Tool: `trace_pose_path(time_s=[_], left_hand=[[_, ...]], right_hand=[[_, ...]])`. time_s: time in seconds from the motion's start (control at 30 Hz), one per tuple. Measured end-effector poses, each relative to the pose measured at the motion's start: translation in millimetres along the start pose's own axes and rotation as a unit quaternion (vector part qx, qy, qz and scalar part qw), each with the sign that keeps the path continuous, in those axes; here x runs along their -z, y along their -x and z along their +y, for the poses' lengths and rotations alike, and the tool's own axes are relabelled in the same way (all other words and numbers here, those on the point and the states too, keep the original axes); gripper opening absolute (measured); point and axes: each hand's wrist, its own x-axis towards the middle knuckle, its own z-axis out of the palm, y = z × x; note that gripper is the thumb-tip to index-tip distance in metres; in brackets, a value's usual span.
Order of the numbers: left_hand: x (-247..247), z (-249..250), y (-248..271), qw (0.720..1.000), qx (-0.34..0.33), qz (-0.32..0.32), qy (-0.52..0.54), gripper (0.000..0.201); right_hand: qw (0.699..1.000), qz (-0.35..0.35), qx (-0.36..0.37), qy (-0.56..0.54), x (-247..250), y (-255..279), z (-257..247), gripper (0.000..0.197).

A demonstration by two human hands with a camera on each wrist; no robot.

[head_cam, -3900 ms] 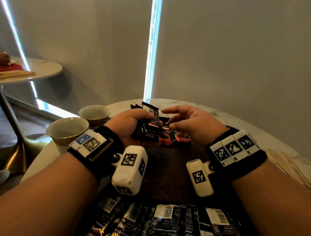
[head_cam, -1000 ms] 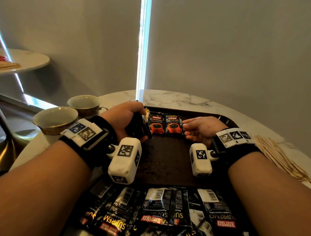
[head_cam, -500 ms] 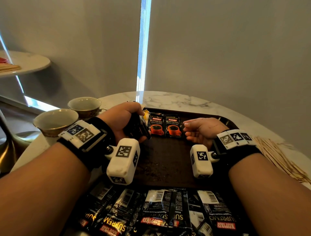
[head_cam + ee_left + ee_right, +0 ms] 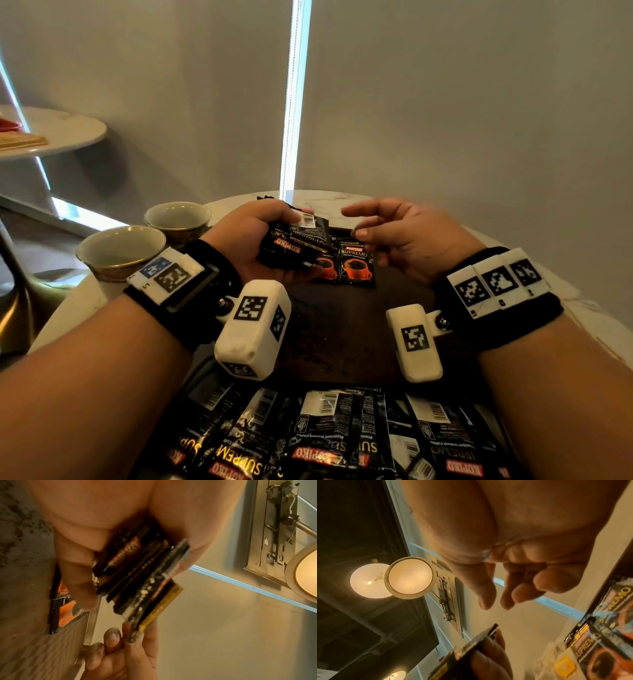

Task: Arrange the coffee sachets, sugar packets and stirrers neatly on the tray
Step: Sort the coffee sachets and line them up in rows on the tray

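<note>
Above the tray (image 4: 342, 329), your left hand (image 4: 246, 240) grips the sachet stack (image 4: 294, 240); your right hand (image 4: 400, 233), fingers loosely spread, seemingly empty, hovers just beside it.

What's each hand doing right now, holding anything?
Left hand: grips a stack of coffee sachets.
Right hand: open, fingers loosely bent, holding nothing, close beside the stack.

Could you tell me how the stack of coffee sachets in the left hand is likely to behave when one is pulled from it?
The stack of sachets is already fanned in the left hand, so the glossy sachets probably slide easily. They look thin and light, likely bending rather than staying stiff.
</note>
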Motion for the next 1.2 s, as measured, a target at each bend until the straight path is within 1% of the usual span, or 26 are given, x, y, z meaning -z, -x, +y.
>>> trace_pose_path(time_s=[0.1, 0.17, 0.27, 0.43, 0.6, 0.67, 0.73, 0.77, 0.8, 0.83, 0.87, 0.9, 0.93, 0.97, 1.0, 1.03, 1.07, 1.13, 1.17, 1.2], left_hand=[[-1, 0, 3, 1.0, -0.005, 0.0, 0.0, 0.053], [-1, -1, 4, 1.0, -0.003, 0.004, -0.008, 0.05], [-2, -1, 5, 1.0, -0.006, 0.005, -0.008, 0.049], [-2, -2, 4, 1.0, 0.009, 0.001, -0.014, 0.057], [-2, -4, 2, 0.999, 0.005, 0.001, -0.036, 0.051], [-1, -4, 1, 0.999, 0.005, 0.004, -0.043, 0.047], [-2, -4, 1, 0.999, 0.009, 0.003, -0.049, 0.037], [-3, -4, 1, 0.999, 0.013, 0.002, -0.05, 0.032], [-3, -5, 2, 0.999, 0.014, 0.003, -0.047, 0.031], [-4, -6, 2, 0.999, 0.014, 0.01, -0.039, 0.032], [-4, -6, 2, 0.999, 0.012, 0.023, -0.03, 0.036], [-3, -6, 2, 0.999, 0.009, 0.037, -0.024, 0.042], [-3, -6, 2, 0.999, 0.004, 0.047, -0.022, 0.053], [-2, -5, 2, 0.998, 0.005, 0.053, -0.028, 0.068], [-1, -4, 2, 0.997, 0.009, 0.061, -0.04, 0.082], [-4, -4, 5, 0.997, 0.012, 0.055, -0.053, 0.087], [-4, -4, 6, 0.997, 0.008, 0.04, -0.059, 0.081], [-7, -4, 8, 0.998, -0.002, 0.008, -0.055, 0.058], [-7, -4, 7, 0.999, -0.002, 0.002, -0.047, 0.053], [-7, -4, 8, 0.999, -0.002, 0.003, -0.043, 0.052]], right_hand=[[1.0, -0.028, 0.001, -0.008, -6, 1, 1, 0.038], [0.999, -0.043, 0.008, 0.007, -8, 0, 3, 0.041], [0.999, -0.046, 0.009, 0.005, -9, 1, 3, 0.043], [0.998, -0.048, 0.026, 0.004, -14, 2, 3, 0.045], [0.996, -0.076, 0.032, 0.024, -15, 5, 0, 0.043], [0.995, -0.085, 0.027, 0.042, -15, 5, 0, 0.037], [0.996, -0.069, 0.021, 0.047, -17, 3, 3, 0.027], [0.998, -0.046, 0.02, 0.038, -18, 2, 5, 0.025], [0.999, -0.015, 0.022, 0.026, -20, 1, 6, 0.029], [0.999, 0.014, 0.028, 0.016, -20, -2, 9, 0.034], [0.999, 0.037, 0.03, 0.001, -22, -3, 9, 0.032], [0.998, 0.052, 0.036, -0.015, -23, -3, 8, 0.021], [0.997, 0.06, 0.038, -0.031, -23, -4, 6, 0.008], [0.996, 0.067, 0.04, -0.041, -21, -4, 6, 0.006], [0.996, 0.069, 0.035, -0.044, -20, -4, 5, 0.011], [0.997, 0.061, 0.034, -0.042, -19, -3, 5, 0.012], [0.998, 0.047, 0.03, -0.034, -20, -2, 4, 0.015], [0.999, 0.019, 0.013, -0.028, -21, 0, 4, 0.021], [1.0, 0.014, 0.005, -0.024, -21, 0, 5, 0.023], [1.0, 0.009, 0.002, -0.02, -22, 2, 3, 0.024]])
